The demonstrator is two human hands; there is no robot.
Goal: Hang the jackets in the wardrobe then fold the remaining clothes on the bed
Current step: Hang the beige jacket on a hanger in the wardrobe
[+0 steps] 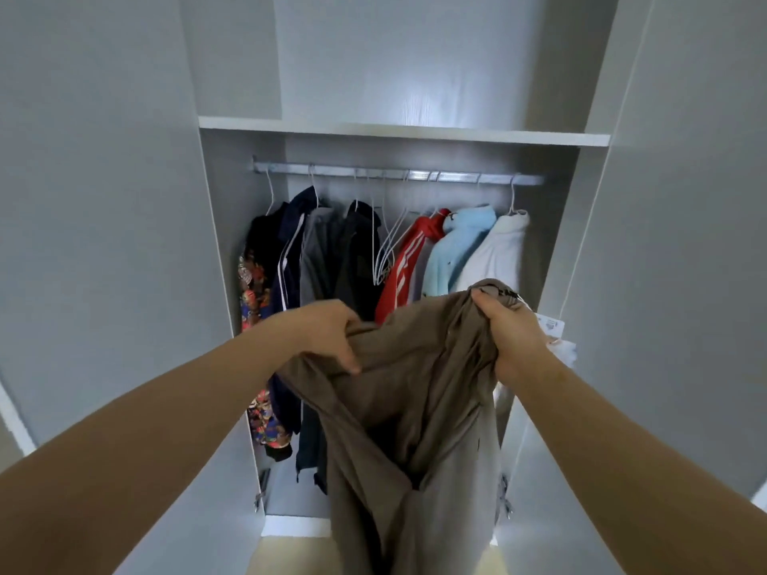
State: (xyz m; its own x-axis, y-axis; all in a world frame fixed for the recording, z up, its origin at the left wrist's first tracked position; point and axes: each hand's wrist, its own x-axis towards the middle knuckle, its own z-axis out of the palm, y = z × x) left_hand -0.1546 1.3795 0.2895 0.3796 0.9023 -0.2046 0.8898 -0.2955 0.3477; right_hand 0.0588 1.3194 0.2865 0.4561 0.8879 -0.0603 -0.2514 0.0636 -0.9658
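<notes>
I hold a brown jacket (411, 412) up in front of the open wardrobe. My left hand (328, 334) grips its upper edge on the left, and my right hand (512, 329) clutches its collar on the right, near a white tag (550, 325). The jacket hangs down below both hands. Behind it, a metal rail (398, 175) carries several hung garments: dark jackets on the left, then a red (404, 263), a light blue (454, 251) and a white one (498, 255). Empty white hangers (386, 246) hang in the gap at the rail's middle.
The wardrobe's grey doors stand open, the left door (103, 222) and the right door (672, 242) flanking the opening. A shelf (398, 132) runs above the rail. A floral garment (255, 284) hangs at the far left. The bed is out of view.
</notes>
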